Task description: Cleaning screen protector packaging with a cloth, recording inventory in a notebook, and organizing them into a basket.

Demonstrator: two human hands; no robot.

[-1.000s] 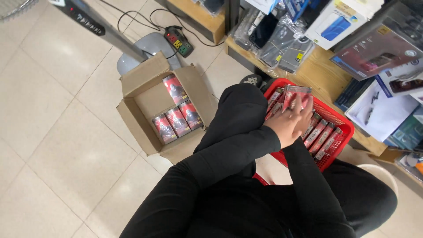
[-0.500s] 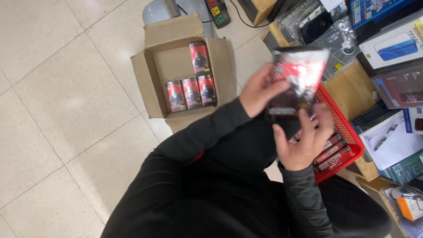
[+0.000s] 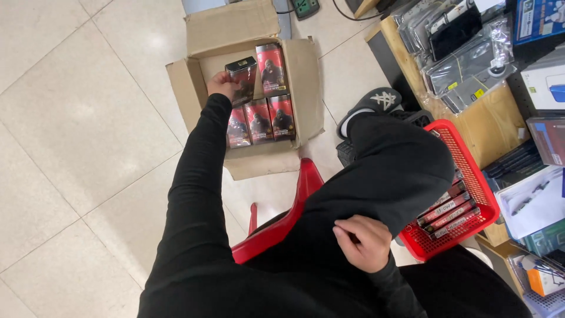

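Pale glossy floor tiles (image 3: pixel 70 118) fill the left of the view, and a low wooden shelf (image 3: pixel 488 126) crowded with goods runs down the right. On the floor stands an open cardboard box (image 3: pixel 306 88) with its flaps spread wide.

The left hand (image 3: pixel 221 86) reaches into the box, fingers closed around the edge of a dark red-and-black carton (image 3: pixel 244 75) that sits tilted at the upper left of the box, not yet flat. The right hand (image 3: pixel 364 242) rests on the thigh, loosely curled and holding nothing that can be seen.

To do this well, I judge the carton should be squared against its neighbour (image 3: pixel 272 69) and lowered level, so that it lies in the same row rather than riding up on the lower three cartons (image 3: pixel 260 121). A grip at the carton's edge leaves the fingers free to slip out once it lies flat.

All the cartons in the box are tall rectangles, red above and dark below, each with a dark figure printed on the front. A red plastic basket (image 3: pixel 471 176) beside the knee holds more of the same, lying on their sides. The shelf carries grey clear-wrapped packs (image 3: pixel 471 59), and blue, white and dark boxes farther right. A red plastic stool (image 3: pixel 282 221) shows under the leg.
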